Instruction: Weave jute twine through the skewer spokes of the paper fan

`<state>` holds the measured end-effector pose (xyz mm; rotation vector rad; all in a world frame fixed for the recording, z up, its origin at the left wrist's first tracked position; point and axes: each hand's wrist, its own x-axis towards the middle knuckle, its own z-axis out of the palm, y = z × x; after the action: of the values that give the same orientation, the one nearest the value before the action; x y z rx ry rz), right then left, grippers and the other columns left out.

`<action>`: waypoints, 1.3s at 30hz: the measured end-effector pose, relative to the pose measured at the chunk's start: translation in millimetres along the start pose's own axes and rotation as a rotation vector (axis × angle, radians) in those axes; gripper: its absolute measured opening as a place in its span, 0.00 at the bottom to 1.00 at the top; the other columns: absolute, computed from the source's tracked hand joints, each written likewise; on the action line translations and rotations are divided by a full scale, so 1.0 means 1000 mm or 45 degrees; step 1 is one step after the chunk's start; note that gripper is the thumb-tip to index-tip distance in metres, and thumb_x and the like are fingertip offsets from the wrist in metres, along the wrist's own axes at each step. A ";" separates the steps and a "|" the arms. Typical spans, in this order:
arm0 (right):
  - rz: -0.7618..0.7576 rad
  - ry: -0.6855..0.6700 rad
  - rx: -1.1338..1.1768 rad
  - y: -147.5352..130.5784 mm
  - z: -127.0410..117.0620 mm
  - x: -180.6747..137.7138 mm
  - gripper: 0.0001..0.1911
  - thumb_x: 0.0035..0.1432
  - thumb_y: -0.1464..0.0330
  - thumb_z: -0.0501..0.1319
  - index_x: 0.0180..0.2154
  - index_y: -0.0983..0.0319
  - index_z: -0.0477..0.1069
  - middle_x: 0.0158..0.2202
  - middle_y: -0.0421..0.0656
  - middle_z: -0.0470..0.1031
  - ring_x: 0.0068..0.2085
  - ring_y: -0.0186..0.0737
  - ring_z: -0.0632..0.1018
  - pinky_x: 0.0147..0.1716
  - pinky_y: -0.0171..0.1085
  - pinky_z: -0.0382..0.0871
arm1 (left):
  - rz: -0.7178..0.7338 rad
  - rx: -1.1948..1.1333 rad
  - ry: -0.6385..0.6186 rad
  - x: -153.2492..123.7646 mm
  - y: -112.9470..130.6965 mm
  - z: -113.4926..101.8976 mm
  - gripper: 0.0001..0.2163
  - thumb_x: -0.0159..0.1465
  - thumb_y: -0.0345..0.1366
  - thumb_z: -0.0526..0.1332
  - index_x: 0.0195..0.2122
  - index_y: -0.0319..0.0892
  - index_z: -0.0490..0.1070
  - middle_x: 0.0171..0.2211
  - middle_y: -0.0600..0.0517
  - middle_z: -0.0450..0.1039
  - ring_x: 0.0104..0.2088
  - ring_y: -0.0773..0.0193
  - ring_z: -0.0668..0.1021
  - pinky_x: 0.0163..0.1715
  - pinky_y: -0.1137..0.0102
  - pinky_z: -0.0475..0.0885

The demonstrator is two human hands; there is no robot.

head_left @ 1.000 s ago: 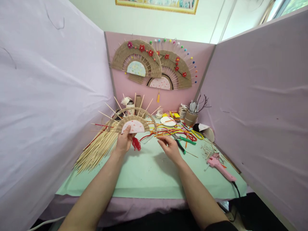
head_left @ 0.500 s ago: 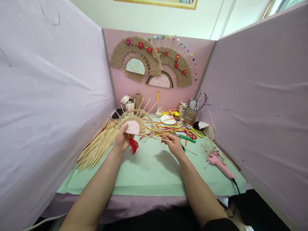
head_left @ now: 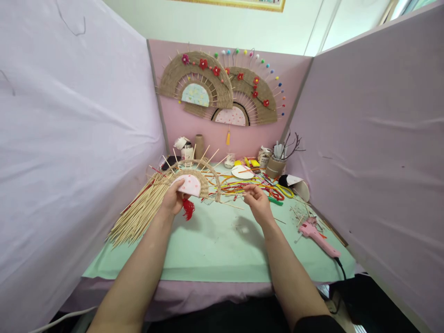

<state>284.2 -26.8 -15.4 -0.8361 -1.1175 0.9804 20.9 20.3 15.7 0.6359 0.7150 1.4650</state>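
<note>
A half-round woven fan (head_left: 208, 184) of sticks and twine is held up over the table by my left hand (head_left: 172, 198), which grips its lower edge. The thumb lies across the pink dotted half-circle (head_left: 191, 184) at the fan's centre. Below it hangs a red tassel (head_left: 188, 209). Bare stick ends poke out past the outer twine ring. To the right of the fan, my right hand (head_left: 257, 203) has its fingers pinched together. A thin strand of twine (head_left: 231, 195) appears to run from the fan's right end to these fingertips.
A pile of thin sticks (head_left: 140, 215) lies at left. Behind my right hand are coloured pipe cleaners (head_left: 270, 188) and a white disc (head_left: 242, 172). A pink glue gun (head_left: 319, 238) with a cord lies at right. Finished fans (head_left: 197, 69) hang on the back panel.
My right hand has moved right and slightly up, off the fan's lowest right stick, whose end now shows free. The fan has shifted slightly left and tilted in my left hand.
</note>
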 end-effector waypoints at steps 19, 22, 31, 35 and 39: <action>-0.150 -0.040 0.078 -0.003 -0.001 -0.001 0.10 0.49 0.68 0.65 0.36 0.59 0.67 0.26 0.37 0.69 0.25 0.31 0.69 0.26 0.33 0.60 | -0.026 0.119 0.034 0.003 0.001 -0.004 0.08 0.54 0.28 0.62 0.36 0.37 0.72 0.26 0.52 0.77 0.23 0.68 0.77 0.20 0.78 0.72; -0.157 -0.052 0.125 -0.005 0.000 -0.002 0.10 0.48 0.68 0.65 0.34 0.59 0.68 0.26 0.37 0.70 0.26 0.32 0.70 0.27 0.34 0.63 | -0.029 0.116 0.041 0.003 0.002 -0.004 0.07 0.54 0.28 0.62 0.35 0.37 0.72 0.26 0.53 0.76 0.23 0.69 0.77 0.20 0.78 0.72; -0.197 -0.084 0.208 -0.012 0.002 -0.004 0.09 0.46 0.69 0.65 0.32 0.59 0.69 0.25 0.37 0.70 0.26 0.32 0.69 0.29 0.35 0.66 | -0.028 0.138 0.031 0.003 0.001 -0.003 0.07 0.53 0.28 0.62 0.34 0.37 0.72 0.24 0.54 0.75 0.21 0.71 0.75 0.15 0.81 0.67; -0.179 -0.070 0.180 -0.013 0.001 -0.005 0.09 0.47 0.68 0.65 0.32 0.58 0.68 0.25 0.37 0.70 0.26 0.33 0.69 0.28 0.36 0.65 | -0.040 0.156 0.056 0.004 0.002 -0.004 0.06 0.54 0.28 0.62 0.34 0.37 0.72 0.25 0.53 0.76 0.22 0.70 0.76 0.18 0.79 0.70; -0.162 -0.079 0.182 -0.013 -0.001 -0.006 0.09 0.45 0.66 0.64 0.32 0.58 0.67 0.24 0.37 0.67 0.26 0.33 0.67 0.26 0.36 0.62 | -0.009 0.144 0.060 0.004 0.003 -0.004 0.05 0.54 0.28 0.62 0.33 0.37 0.72 0.24 0.53 0.76 0.22 0.69 0.76 0.18 0.79 0.69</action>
<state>287.2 -36.8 -5.7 -0.6158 -1.1255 0.9723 15.7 23.8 14.6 0.6860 0.8406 1.4449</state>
